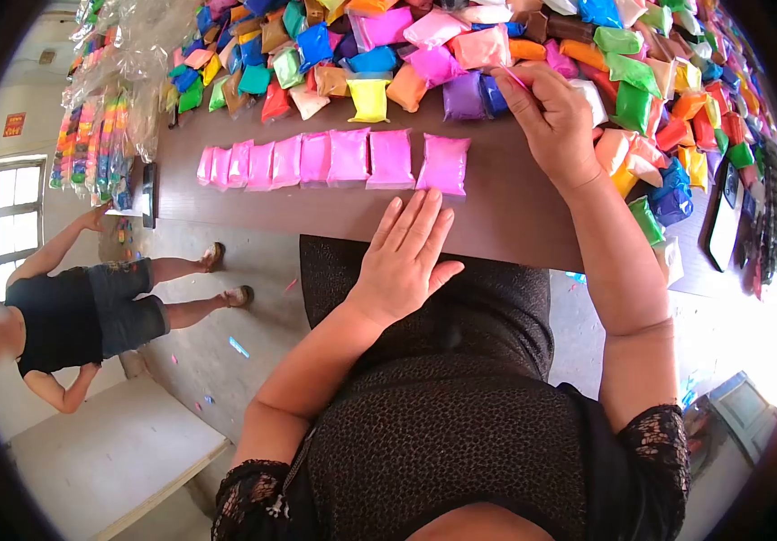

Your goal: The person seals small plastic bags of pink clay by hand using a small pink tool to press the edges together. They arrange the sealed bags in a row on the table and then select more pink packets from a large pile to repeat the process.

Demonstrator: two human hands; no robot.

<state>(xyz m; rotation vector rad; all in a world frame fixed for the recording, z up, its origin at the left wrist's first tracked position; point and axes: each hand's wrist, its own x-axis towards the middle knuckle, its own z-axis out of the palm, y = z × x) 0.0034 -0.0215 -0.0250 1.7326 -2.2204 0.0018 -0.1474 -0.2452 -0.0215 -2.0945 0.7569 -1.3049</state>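
My left hand (411,248) lies flat with its fingers stretched out at the table's near edge. Its fingertips reach the lower edge of the rightmost pink packet (444,165) in a row. Several more pink packets (315,158) lie side by side to the left of it, close together. Over the front of the colourful heap, my right hand (551,117) is closed in a pinch. A narrow pink edge shows between thumb and fingers, apparently a pink packet (515,79); most of it is hidden by the hand.
A heap of small packets in many colours (370,99) covers the back and right of the brown table (514,216). A phone (726,216) lies at the right. Bagged multicoloured packets (91,135) stand far left. Another person (59,311) stands at left beside a pale table (127,451).
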